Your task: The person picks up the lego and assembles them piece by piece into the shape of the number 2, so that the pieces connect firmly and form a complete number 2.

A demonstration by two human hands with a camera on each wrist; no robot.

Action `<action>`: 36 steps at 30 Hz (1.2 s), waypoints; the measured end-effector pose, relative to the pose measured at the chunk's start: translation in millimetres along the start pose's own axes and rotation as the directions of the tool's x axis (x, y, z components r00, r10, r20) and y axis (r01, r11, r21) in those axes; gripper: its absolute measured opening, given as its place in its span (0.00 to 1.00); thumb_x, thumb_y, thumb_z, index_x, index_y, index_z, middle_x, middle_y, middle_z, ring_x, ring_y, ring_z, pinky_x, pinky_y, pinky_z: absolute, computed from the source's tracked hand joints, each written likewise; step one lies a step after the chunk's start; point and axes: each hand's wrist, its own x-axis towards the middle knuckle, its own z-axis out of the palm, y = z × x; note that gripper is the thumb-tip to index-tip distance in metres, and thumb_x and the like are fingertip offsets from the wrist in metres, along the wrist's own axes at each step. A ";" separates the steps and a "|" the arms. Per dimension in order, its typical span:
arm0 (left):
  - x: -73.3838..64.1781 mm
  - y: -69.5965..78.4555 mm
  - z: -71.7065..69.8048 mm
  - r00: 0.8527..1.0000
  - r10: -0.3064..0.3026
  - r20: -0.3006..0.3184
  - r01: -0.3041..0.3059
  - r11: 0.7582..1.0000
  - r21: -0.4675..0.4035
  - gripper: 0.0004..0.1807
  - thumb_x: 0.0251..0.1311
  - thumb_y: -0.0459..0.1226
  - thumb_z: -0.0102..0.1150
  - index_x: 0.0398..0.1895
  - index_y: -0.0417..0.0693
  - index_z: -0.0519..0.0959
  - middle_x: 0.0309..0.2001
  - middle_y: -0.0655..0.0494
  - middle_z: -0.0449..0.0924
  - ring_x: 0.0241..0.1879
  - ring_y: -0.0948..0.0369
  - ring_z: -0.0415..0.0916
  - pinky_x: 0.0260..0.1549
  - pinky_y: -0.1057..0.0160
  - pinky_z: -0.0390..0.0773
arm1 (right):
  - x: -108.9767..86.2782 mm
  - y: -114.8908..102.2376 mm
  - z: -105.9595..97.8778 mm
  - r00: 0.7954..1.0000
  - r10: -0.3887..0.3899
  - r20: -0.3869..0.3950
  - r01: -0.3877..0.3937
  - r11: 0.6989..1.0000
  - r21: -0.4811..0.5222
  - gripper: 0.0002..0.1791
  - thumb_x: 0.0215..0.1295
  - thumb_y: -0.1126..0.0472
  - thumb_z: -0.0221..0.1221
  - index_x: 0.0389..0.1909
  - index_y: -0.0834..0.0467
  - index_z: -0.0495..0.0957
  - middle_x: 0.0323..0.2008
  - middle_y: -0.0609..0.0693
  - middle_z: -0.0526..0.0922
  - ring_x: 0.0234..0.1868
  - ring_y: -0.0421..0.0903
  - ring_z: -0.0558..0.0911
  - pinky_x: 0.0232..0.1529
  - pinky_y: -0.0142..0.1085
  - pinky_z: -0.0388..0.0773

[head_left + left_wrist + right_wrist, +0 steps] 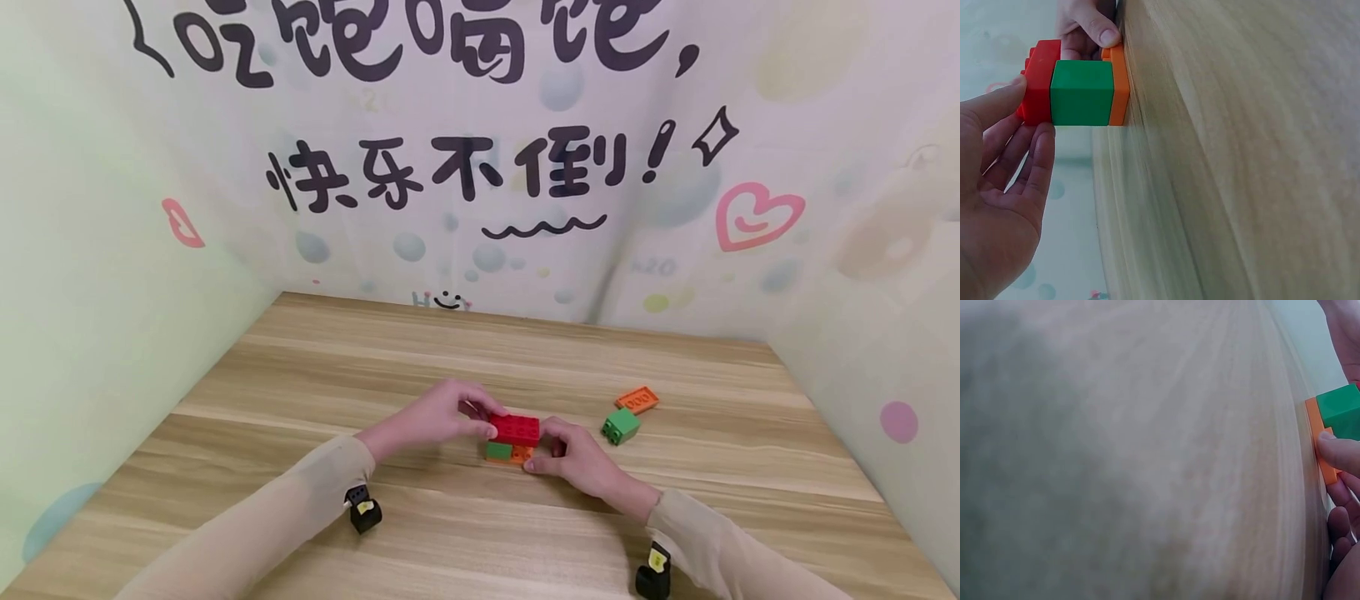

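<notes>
On a wood-grain table (480,533), backed along its far edge by a white cloth (360,258) printed with black Chinese characters, a person's left hand (438,417) comes in from the left, its thumb and fingers pinching the left end of a studded red toy brick (517,430). The brick sits on top of a green block (1082,94), which stands on an orange plate (1120,94) resting about midway between the table's left and right edges. The right hand (581,458) grasps the plate's right end. Farther right, toward the right edge, a loose green block (622,425) lies with studs facing sideways; just beyond it, nearer the far right corner, lies an upturned orange plate (639,400).
</notes>
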 end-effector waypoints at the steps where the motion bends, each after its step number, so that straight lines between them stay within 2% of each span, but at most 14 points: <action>1: 0.0 0.2 -0.3 1.000 -0.001 0.002 0.001 1.000 0.003 0.14 0.57 0.36 0.70 0.47 0.47 0.86 0.47 0.51 0.86 0.40 0.66 0.81 0.48 0.66 0.82 | -0.2 0.0 0.0 1.000 -0.004 0.001 0.004 1.000 0.003 0.15 0.55 0.55 0.72 0.44 0.51 0.84 0.39 0.50 0.82 0.32 0.40 0.70 0.32 0.28 0.65; 16: 0.1 7.8 -3.5 0.999 -0.034 0.030 0.032 0.997 0.071 0.14 0.57 0.35 0.69 0.48 0.47 0.86 0.43 0.54 0.86 0.38 0.67 0.80 0.41 0.69 0.81 | 0.8 -1.1 -0.6 1.000 0.014 0.010 -0.014 1.000 -0.001 0.16 0.55 0.55 0.72 0.46 0.49 0.84 0.39 0.48 0.80 0.32 0.40 0.70 0.32 0.29 0.65; 26: -1.2 1.7 -1.5 1.000 0.000 0.022 0.000 1.000 -0.004 0.14 0.58 0.35 0.69 0.48 0.45 0.85 0.41 0.51 0.87 0.37 0.68 0.80 0.42 0.69 0.82 | -0.1 -3.5 -1.6 1.000 0.018 0.018 -0.018 1.000 0.020 0.18 0.55 0.55 0.72 0.47 0.51 0.83 0.40 0.50 0.81 0.33 0.42 0.70 0.32 0.28 0.64; 36: -2.9 1.8 0.7 1.000 -0.013 0.011 0.014 1.000 -0.023 0.13 0.59 0.36 0.68 0.47 0.45 0.85 0.43 0.51 0.88 0.38 0.66 0.81 0.43 0.67 0.83 | -0.3 -4.6 -2.4 1.000 0.014 0.019 -0.015 1.000 0.021 0.17 0.55 0.55 0.72 0.47 0.51 0.84 0.40 0.50 0.81 0.33 0.43 0.70 0.32 0.28 0.64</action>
